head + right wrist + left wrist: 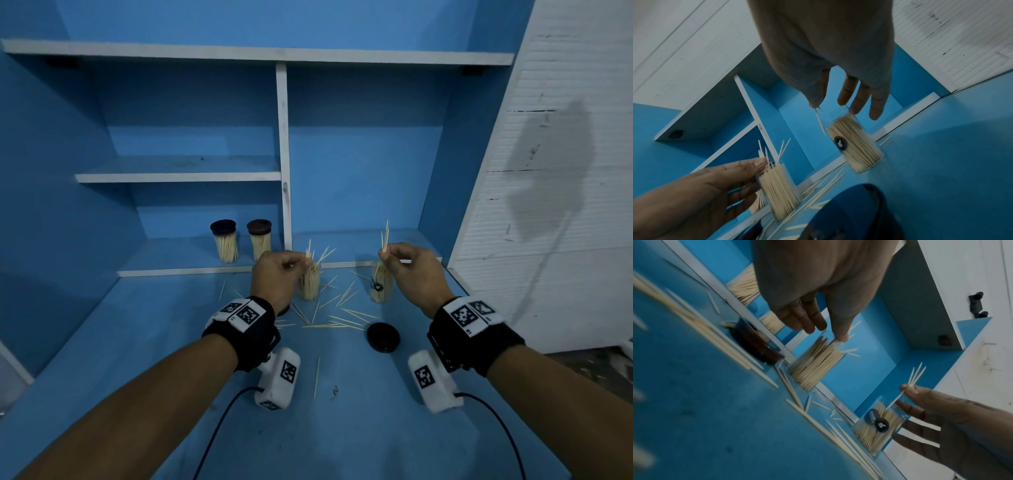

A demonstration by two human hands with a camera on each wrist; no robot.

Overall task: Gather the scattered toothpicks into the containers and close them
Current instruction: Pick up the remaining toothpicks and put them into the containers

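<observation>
Each grip pinched light, stiff toothpicks: left hand (279, 274) over 1 open container (309, 286), right hand (409, 270) likewise; pinch mid-shaft.

You faced a blue shelving unit (359, 164) with white-edged boards: a long top shelf (257, 53), a white upright divider (283, 154) and a shorter middle shelf (178, 176) in the left bay. The blue worktop (137, 359) before you ran up to a low step with a white front edge. To your right stood a white ribbed wall panel (565, 171), scuffed, with a grey shadow across it. The light was dim.
</observation>
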